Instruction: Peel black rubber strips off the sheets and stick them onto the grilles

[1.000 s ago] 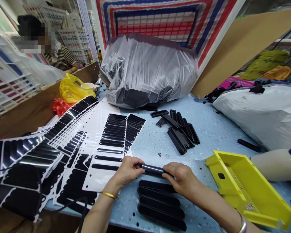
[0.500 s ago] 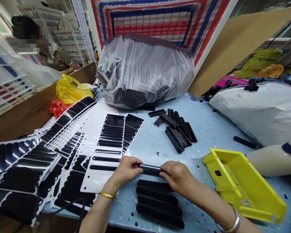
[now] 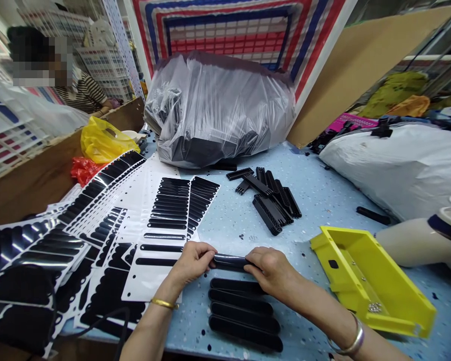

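Note:
Between my two hands is a narrow black bar (image 3: 230, 261) with rounded ends and a glossy top face. My left hand (image 3: 194, 261) pinches its left end with thumb and fingers. At the right end, the fingers and thumb of my right hand (image 3: 267, 266) close around it. Just below lie several black bars (image 3: 244, 321) of similar shape, stacked in a row. To the left, a white sheet (image 3: 130, 288) carries black rounded adhesive strips (image 3: 170, 210), with its right edge near my left hand.
A yellow bin (image 3: 394, 291) with small metal pieces (image 3: 375, 307) stands at the right. Ribbed black bars (image 3: 272, 198) lie in a loose pile farther back, before a large plastic-wrapped bundle (image 3: 225, 110). More strip sheets (image 3: 30, 281) cover the left. A person (image 3: 80, 93) sits beyond the partition.
The view has shifted slightly, moving the scene a little to the left. Both hands keep hold of the bar, whose glossy top now shows slightly wider between them.

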The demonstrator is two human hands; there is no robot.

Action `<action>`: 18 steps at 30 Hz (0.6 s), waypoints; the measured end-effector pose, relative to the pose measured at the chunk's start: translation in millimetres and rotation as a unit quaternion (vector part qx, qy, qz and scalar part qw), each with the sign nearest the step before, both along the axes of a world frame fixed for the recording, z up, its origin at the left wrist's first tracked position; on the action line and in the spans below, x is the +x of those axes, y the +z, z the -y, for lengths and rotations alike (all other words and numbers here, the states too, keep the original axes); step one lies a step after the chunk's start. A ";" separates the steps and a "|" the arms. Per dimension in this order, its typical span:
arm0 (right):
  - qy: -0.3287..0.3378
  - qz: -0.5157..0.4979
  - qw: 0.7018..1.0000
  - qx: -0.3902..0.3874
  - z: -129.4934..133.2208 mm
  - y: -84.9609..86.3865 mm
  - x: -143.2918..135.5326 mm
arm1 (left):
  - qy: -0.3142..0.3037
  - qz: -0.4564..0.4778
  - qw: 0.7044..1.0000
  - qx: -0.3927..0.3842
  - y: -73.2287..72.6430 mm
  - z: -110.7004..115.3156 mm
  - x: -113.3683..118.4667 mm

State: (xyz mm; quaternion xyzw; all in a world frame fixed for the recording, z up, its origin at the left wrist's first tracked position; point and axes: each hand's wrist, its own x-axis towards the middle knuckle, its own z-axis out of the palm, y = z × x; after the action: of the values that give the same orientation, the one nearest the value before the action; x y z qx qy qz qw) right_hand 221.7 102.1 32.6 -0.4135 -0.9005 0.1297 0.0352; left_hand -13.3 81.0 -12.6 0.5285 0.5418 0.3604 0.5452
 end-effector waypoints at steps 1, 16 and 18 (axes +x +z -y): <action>0.001 -0.004 1.000 0.000 -0.2 -0.5 0.4 | 0.002 -0.002 1.000 0.001 0.3 -0.2 0.4; -0.005 -0.025 1.000 -0.009 -1.3 -8.7 0.8 | 0.008 -0.011 1.000 0.004 2.2 -2.1 2.7; -0.005 -0.035 0.999 -0.009 -1.2 -9.2 1.3 | 0.010 -0.012 1.000 0.001 2.8 -1.9 3.4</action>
State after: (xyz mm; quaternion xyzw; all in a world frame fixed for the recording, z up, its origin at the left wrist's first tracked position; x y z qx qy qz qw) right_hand 223.0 103.4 23.4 -0.4138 -0.8953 0.1518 0.0639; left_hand -9.9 82.9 -9.9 0.5277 0.5531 0.3605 0.5345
